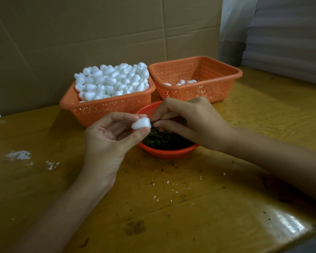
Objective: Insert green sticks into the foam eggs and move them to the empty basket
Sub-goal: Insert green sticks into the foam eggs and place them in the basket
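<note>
Now mid-insertion, centre frame: left hand [106, 137] pinches a foam egg [141, 123] btwn thumb & fingers, right hand [188, 123] pinches a green stick [153, 121] at its blunt end. Next: seat stick, then drop egg in near-empty basket [195, 77], upper right.

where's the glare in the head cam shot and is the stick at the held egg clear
Head view: dim overall, glare patch on the table at lower right; head view: the heaped eggs look nearly washed out; head view: the stick pinched by the right hand at the foam egg is only a dark sliver.
</note>
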